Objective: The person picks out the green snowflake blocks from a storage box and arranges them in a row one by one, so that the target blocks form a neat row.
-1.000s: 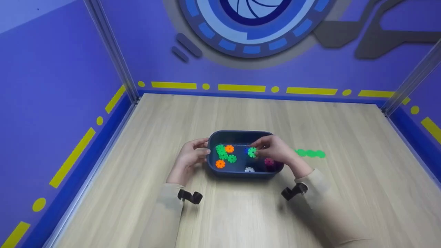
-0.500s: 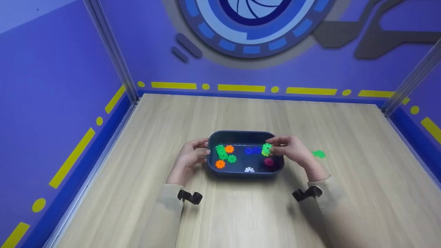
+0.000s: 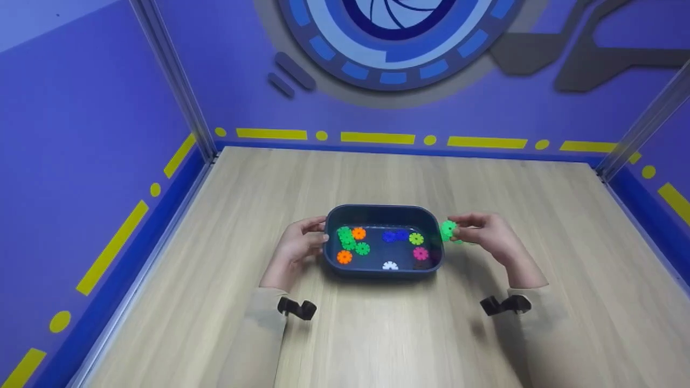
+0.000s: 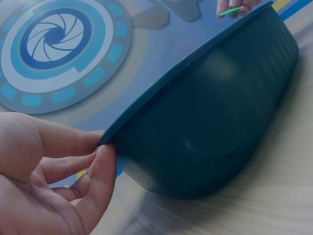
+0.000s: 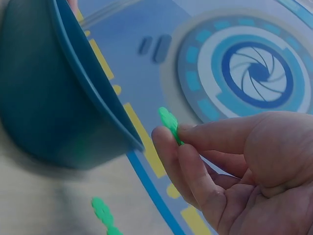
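My left hand point(image 3: 297, 243) pinches the left rim of a dark blue-grey plastic bin point(image 3: 384, 274); the left wrist view shows thumb and fingers on that rim point(image 4: 183, 66). Just outside the bin's right end, my right hand point(image 3: 488, 237) pinches a bright green notched disc point(image 3: 448, 229) between thumb and fingertips. This disc stands on edge above the table in the right wrist view point(image 5: 168, 120). Below it on the table lie joined green discs point(image 5: 101, 211), mostly hidden behind my right hand in the head view.
Inside the bin are orange discs point(image 3: 344, 257), overlapping green discs point(image 3: 347, 238), blue discs point(image 3: 396, 236), a yellow-green disc point(image 3: 416, 238), a pink disc point(image 3: 420, 253) and a white disc point(image 3: 390, 265). The wooden table point(image 3: 366, 334) meets a patterned purple-blue wall point(image 3: 377, 116) behind.
My right hand has moved right with the green disc, from over the bin to outside its right end. The blue and yellow-green discs have come into sight. My left hand stays put.
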`<state>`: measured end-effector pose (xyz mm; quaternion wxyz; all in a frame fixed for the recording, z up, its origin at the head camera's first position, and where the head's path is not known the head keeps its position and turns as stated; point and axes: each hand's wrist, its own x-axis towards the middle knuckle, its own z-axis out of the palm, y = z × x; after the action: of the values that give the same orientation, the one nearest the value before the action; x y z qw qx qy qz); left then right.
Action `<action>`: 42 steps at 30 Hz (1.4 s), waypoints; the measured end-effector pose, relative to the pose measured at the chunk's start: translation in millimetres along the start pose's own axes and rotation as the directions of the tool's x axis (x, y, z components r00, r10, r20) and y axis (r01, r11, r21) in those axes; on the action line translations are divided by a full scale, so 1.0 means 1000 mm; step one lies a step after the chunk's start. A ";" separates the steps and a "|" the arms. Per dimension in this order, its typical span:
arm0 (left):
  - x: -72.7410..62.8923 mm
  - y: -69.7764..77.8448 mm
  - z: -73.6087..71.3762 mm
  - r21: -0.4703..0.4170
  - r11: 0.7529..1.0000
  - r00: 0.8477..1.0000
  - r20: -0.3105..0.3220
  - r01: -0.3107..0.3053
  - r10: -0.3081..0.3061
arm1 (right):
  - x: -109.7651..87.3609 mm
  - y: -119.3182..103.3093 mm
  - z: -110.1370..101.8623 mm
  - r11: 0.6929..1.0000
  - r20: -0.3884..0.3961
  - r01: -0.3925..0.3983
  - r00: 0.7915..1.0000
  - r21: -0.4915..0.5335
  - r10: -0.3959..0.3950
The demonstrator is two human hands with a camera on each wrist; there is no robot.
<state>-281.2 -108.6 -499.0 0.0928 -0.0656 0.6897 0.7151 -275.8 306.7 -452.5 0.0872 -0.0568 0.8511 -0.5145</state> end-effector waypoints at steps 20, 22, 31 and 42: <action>0.000 0.001 -0.001 0.031 1.000 1.000 0.002 0.003 -0.003 | -0.015 0.040 -0.044 0.997 -0.082 -0.006 0.997 0.080 0.013; -0.001 0.001 -0.001 0.034 0.999 1.000 0.001 0.003 -0.003 | -0.016 0.044 -0.047 0.996 -0.087 -0.016 0.996 0.091 0.024; 0.002 -0.002 -0.002 0.020 1.000 1.000 -0.001 0.000 0.000 | -0.018 0.060 -0.059 0.986 -0.110 -0.051 0.991 0.160 0.069; 0.000 0.000 -0.001 0.009 1.000 1.000 -0.004 0.011 -0.011 | -0.017 0.082 -0.074 0.981 -0.170 -0.155 0.970 0.116 0.173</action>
<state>-281.8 -109.2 -498.7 0.0954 -0.0704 0.6926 0.7115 -274.8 412.4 -490.1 0.0552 0.0651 0.8300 -0.5512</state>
